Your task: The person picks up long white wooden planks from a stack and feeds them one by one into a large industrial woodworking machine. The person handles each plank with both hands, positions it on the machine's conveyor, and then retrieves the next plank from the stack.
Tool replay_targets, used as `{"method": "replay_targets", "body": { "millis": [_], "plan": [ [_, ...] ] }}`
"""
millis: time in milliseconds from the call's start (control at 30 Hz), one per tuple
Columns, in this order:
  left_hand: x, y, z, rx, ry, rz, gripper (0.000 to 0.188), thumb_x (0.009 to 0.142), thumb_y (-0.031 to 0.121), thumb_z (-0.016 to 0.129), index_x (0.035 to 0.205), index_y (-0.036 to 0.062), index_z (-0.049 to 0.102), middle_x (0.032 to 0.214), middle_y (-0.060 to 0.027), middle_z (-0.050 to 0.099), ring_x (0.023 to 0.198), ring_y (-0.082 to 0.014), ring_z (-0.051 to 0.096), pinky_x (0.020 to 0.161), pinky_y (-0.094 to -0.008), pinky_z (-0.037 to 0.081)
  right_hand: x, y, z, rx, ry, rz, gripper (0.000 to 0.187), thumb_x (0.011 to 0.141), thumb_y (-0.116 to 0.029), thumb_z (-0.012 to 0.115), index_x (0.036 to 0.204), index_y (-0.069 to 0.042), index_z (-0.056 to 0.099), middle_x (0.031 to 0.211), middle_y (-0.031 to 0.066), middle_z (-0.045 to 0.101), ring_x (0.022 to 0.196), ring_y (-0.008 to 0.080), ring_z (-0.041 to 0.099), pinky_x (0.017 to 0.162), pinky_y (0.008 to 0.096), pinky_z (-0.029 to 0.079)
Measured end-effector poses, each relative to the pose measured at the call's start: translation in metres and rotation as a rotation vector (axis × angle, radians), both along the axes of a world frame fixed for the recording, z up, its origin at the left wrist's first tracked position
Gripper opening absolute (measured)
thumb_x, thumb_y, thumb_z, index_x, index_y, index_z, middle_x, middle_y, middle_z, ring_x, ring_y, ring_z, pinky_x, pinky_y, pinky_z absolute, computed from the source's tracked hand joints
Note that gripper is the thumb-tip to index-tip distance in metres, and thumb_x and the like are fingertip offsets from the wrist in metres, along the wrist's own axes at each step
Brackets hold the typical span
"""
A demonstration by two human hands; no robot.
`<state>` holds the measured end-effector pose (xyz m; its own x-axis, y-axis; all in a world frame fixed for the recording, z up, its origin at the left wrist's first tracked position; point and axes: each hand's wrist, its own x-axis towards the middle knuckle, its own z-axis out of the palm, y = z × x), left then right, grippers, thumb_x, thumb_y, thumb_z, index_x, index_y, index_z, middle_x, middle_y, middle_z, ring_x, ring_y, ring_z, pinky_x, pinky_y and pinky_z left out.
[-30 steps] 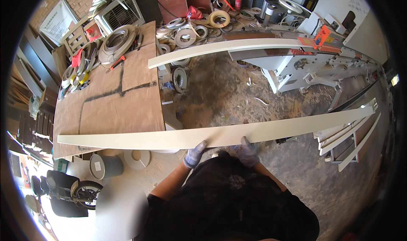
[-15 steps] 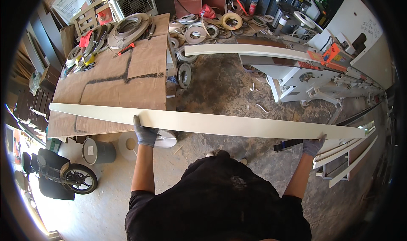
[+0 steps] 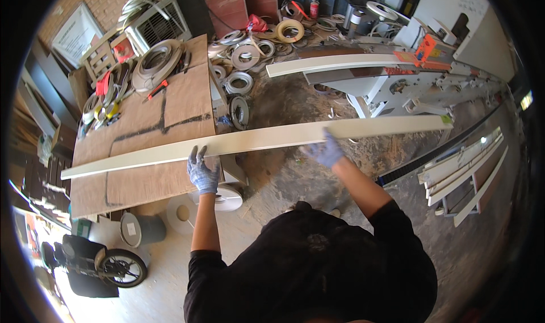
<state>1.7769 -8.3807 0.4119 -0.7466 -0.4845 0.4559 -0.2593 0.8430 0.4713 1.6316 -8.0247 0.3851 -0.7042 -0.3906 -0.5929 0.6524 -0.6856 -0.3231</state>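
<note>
A long, narrow white board (image 3: 258,138) crosses in front of me, its left part over the wooden worktable and its right part out over the floor. Green shows at its right end. My left hand (image 3: 202,173), in a grey glove, grips the board's near edge close to the table's side, fingers on its face. Slightly blurred, my gloved right hand (image 3: 326,151) is at the near edge farther right. Its fingers are spread, one overlapping the board.
Coiled edging strips (image 3: 156,64) and a red-handled tool (image 3: 157,90) lie on the worktable (image 3: 164,178). Another white strip (image 3: 335,63) rests on the machine (image 3: 392,87) ahead. More strips (image 3: 462,175) are stacked at right. A grey bucket (image 3: 145,230) and a motorbike (image 3: 105,266) stand lower left.
The board's right end has swung away from me while its left end came nearer. My right hand has left the board's far right and moved inward toward the middle. The view has shifted.
</note>
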Motion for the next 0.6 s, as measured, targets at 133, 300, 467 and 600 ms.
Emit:
{"method": "replay_targets", "body": {
  "millis": [133, 300, 467, 600],
  "plan": [
    [-0.012, -0.009, -0.018, -0.029, -0.107, 0.135, 0.06, 0.073, 0.038, 0.073, 0.127, 0.0168, 0.057, 0.144, -0.015, 0.04, 0.135, -0.0353, 0.031, 0.111, -0.0446, 0.027, -0.013, -0.068, -0.028, 0.198, 0.035, 0.268, 0.054, 0.086, -0.052, 0.059, 0.127, -0.018, 0.05, 0.13, 0.0092, 0.051, 0.12, 0.0304, 0.05, 0.093, 0.0596, 0.045],
    [-0.01, -0.011, -0.029, -0.008, -0.098, 0.142, 0.058, 0.074, 0.036, 0.073, 0.127, 0.0179, 0.057, 0.145, -0.0145, 0.039, 0.135, -0.034, 0.032, 0.111, -0.0435, 0.029, -0.021, -0.083, -0.044, 0.181, 0.095, 0.145, 0.061, 0.085, -0.056, 0.058, 0.131, -0.017, 0.046, 0.133, 0.0078, 0.05, 0.123, 0.0304, 0.048, 0.094, 0.057, 0.043],
    [-0.013, -0.01, -0.026, -0.003, -0.168, 0.148, 0.056, 0.074, 0.033, 0.074, 0.125, 0.0152, 0.059, 0.145, -0.0162, 0.039, 0.133, -0.0339, 0.036, 0.11, -0.0426, 0.031, -0.033, -0.027, -0.046, 0.257, 0.001, -0.069, 0.059, 0.086, -0.057, 0.056, 0.131, -0.02, 0.047, 0.137, 0.0037, 0.049, 0.125, 0.0258, 0.047, 0.094, 0.0525, 0.043],
    [-0.014, -0.009, -0.025, 0.017, -0.224, 0.151, 0.054, 0.073, 0.029, 0.075, 0.122, 0.0125, 0.06, 0.143, -0.0171, 0.042, 0.132, -0.0346, 0.037, 0.109, -0.0431, 0.032, -0.046, 0.035, -0.053, 0.267, 0.031, -0.229, 0.056, 0.087, -0.053, 0.057, 0.13, -0.018, 0.048, 0.134, 0.0039, 0.049, 0.124, 0.0241, 0.048, 0.095, 0.0488, 0.044]
  ]
}}
